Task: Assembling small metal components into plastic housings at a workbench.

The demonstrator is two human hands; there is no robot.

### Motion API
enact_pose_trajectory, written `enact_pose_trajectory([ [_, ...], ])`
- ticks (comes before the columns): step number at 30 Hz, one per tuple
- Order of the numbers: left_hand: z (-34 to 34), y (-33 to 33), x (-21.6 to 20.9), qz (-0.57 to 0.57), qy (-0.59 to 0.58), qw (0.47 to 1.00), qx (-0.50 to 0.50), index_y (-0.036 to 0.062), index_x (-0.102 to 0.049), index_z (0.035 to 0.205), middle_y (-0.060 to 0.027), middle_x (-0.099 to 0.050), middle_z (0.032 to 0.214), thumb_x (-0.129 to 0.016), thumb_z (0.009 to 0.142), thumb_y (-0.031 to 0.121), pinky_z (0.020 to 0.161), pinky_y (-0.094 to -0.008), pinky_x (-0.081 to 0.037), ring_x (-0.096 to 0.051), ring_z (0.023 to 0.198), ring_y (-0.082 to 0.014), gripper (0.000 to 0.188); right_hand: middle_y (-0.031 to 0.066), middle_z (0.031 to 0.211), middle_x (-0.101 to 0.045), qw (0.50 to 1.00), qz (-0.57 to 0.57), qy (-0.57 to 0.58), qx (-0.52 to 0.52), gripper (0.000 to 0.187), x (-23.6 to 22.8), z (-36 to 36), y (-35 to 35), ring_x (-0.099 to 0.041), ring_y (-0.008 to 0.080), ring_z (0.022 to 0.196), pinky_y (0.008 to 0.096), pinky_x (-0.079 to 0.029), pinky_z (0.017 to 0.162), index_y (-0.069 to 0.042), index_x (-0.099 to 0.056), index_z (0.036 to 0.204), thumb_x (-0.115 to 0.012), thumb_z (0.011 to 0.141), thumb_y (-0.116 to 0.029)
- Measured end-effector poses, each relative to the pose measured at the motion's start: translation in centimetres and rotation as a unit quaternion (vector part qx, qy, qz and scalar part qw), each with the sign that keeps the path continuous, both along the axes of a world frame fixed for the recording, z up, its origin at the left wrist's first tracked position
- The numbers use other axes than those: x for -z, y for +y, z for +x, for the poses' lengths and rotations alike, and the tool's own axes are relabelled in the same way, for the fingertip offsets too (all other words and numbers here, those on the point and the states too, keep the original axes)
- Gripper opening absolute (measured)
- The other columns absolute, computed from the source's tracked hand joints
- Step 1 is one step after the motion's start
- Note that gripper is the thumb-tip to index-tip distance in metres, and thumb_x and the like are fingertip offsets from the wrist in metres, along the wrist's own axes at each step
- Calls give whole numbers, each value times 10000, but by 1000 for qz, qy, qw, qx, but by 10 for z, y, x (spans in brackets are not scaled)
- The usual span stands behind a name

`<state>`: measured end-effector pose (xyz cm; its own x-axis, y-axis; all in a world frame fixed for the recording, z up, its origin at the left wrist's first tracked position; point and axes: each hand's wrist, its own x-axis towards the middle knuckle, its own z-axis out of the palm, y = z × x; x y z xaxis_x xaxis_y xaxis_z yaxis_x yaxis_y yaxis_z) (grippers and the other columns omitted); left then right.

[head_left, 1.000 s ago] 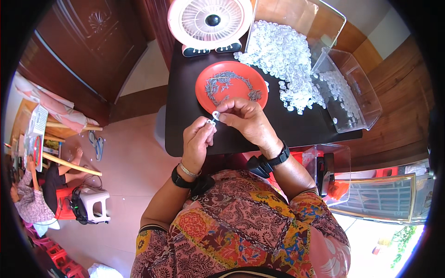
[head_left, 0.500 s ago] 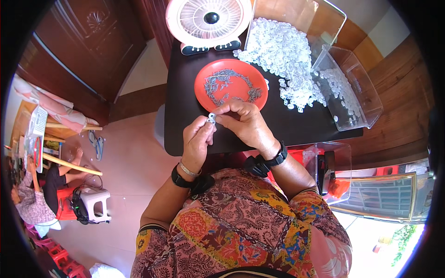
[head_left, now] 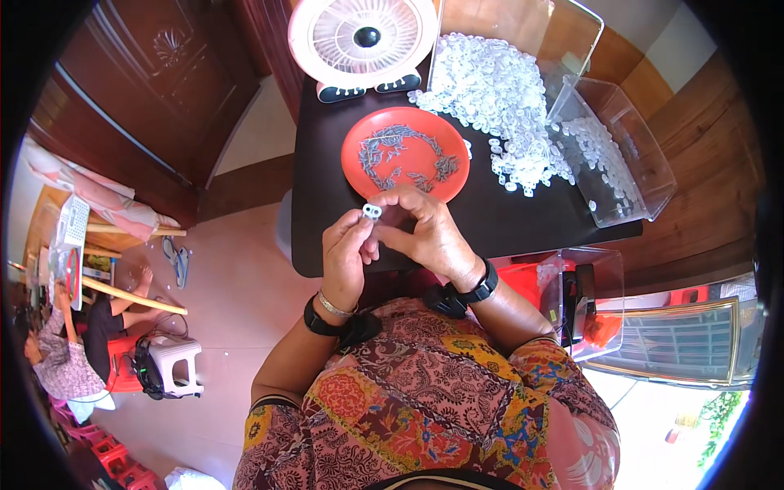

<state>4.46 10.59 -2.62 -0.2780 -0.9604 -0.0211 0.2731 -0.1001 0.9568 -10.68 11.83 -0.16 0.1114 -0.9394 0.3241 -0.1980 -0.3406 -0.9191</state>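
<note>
Between the thumb and fingers of my left hand (head_left: 346,251) is a small white oval plastic piece with two holes (head_left: 371,211), held just in front of the table edge. My right hand (head_left: 426,233) curves beside it. Its index finger is by the piece's top and its thumb lower down, with a gap between them and nothing visible in it. Just beyond my hands, a round red plate (head_left: 420,145) holds small grey screw-like pins (head_left: 394,132), many in a loose ring. A large heap of similar white pieces (head_left: 494,90) covers the table's far right.
A clear plastic bin (head_left: 653,175) lies on the dark table (head_left: 523,224), white pieces inside. Behind the plate stands a pink-and-white fan (head_left: 367,39). Another clear box (head_left: 600,306) is below the right table edge. A person (head_left: 73,359) sits far left, near a white stool (head_left: 175,363).
My right thumb and index finger have spread from their pinch at the white piece. The piece now shows both holes more squarely in my left hand. The view has shifted slightly.
</note>
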Motion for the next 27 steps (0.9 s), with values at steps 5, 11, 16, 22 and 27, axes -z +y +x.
enact_pose_trajectory([
  [5,-1,2,6,-32,27,999,13,14,-587,795,-12,-516,607,-472,916,258,482,-206,-345,-467,511,-77,295,59,904,-628,993,-83,76,33,286,3,-3,1,-649,153,812,261,-515,700,-39,-628,1012,-731,746,-14],
  [11,-3,1,5,-20,31,999,19,16,-585,800,-14,-517,594,-468,919,269,471,-200,-347,-473,513,-75,303,93,914,-632,981,-147,128,1,330,1,-8,2,-656,239,822,312,-526,705,-46,-636,1021,-740,709,-31],
  [16,-8,2,5,-9,10,1000,2,14,-588,841,-11,-528,597,-470,923,264,477,-196,-353,-476,516,-70,288,108,934,-633,971,-175,154,45,338,2,-3,6,-654,273,821,334,-534,690,-38,-635,1025,-737,703,-36],
  [22,-7,2,8,-24,-2,1000,-5,4,-598,847,-22,-563,622,-470,922,242,479,-196,-358,-483,519,-65,280,118,830,-641,963,-186,187,50,274,4,-2,7,-651,302,738,351,-529,642,-40,-625,997,-707,737,-64],
  [27,-5,1,9,-38,-9,999,9,-8,-617,828,-28,-577,635,-469,916,233,477,-197,-360,-491,517,-71,296,113,778,-638,963,-179,199,38,218,6,-4,7,-649,298,704,360,-518,614,-46,-622,973,-682,764,-69],
])
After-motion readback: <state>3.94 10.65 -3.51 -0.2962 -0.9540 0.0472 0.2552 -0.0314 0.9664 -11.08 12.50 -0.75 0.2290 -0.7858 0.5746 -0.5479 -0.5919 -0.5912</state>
